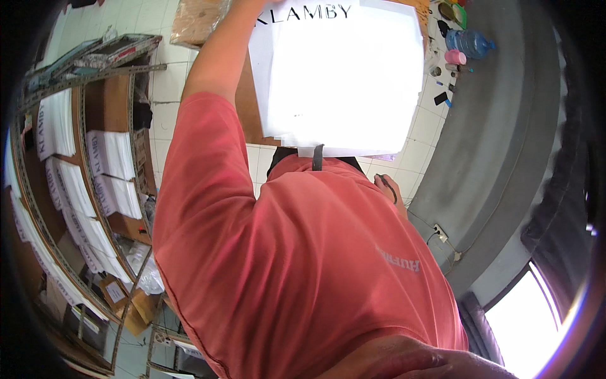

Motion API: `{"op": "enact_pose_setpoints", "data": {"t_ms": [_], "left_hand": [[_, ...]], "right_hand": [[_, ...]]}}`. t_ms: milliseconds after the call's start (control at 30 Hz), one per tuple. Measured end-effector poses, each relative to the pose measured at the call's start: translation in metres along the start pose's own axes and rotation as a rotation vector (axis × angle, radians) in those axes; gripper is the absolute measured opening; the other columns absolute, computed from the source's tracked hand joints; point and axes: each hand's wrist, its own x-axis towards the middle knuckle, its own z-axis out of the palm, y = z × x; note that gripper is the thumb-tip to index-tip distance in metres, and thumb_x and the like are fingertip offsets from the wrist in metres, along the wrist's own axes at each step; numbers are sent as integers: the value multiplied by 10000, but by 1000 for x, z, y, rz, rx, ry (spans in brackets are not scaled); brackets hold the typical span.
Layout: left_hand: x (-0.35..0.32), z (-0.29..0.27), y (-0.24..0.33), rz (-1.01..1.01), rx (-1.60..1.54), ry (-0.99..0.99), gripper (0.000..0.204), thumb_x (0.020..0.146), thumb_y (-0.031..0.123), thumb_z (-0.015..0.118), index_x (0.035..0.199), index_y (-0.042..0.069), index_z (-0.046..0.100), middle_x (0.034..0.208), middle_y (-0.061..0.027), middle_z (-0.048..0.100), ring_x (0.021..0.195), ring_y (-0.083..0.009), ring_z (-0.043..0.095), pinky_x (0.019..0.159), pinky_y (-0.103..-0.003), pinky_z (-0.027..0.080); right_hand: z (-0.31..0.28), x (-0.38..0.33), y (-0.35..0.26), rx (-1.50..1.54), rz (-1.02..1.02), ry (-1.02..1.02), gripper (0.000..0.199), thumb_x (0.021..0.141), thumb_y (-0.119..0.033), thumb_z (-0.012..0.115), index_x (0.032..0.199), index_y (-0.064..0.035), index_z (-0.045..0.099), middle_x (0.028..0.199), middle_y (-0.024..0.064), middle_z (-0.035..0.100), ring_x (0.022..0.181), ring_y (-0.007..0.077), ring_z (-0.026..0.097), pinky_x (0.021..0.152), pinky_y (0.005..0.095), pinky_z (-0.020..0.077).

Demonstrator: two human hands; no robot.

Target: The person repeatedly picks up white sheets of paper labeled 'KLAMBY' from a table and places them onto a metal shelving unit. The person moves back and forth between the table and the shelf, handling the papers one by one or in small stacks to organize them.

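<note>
**White package raised at 12 o'clock**

I see a flat white package (344, 79) held up at 12 o'clock, bright and overexposed, covering most of the upper centre. The left arm, in a coral-red sleeve (208, 183), rises toward its top edge at 11 o'clock; the left hand itself is hidden, so I cannot tell its grip. The right hand (388, 186) sits just below the package's lower edge at about 2 o'clock; its fingers are too small to read. A brown bench (249, 110) lies behind the package. At 9 o'clock, metal shelves (95, 164) carry stacked white packages. At 1 o'clock, a blue water bottle (470, 43) lies on the tiled floor (423, 136).
</note>
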Motion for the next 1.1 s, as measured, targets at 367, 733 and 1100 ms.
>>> {"op": "enact_pose_setpoints", "data": {"t_ms": [367, 733, 1100], "left_hand": [[-138, 56, -158, -110, -337, 322, 214, 899, 201, 613, 968, 1, 646, 894, -213, 679, 837, -332, 659, 743, -405, 508], [-164, 74, -146, -82, -388, 503, 167, 916, 154, 571, 923, -7, 616, 941, -252, 641, 899, -402, 620, 785, -442, 483], [-153, 91, -161, 3, -396, 596, 150, 909, 128, 542, 889, -5, 608, 923, -244, 638, 891, -402, 615, 785, -448, 481]], "right_hand": [[51, 62, -240, -481, -1269, 162, 142, 859, -142, 674, 971, -55, 669, 772, 108, 623, 720, 286, 625, 623, 392, 514], [151, 87, -293, -920, -1263, -125, 522, 912, -350, 592, 1378, -148, 471, 943, 149, 657, 875, 334, 650, 762, 426, 537], [148, 93, -287, -815, -1405, -155, 561, 901, -413, 600, 1336, -64, 536, 827, 194, 653, 824, 375, 632, 763, 446, 519]]}}
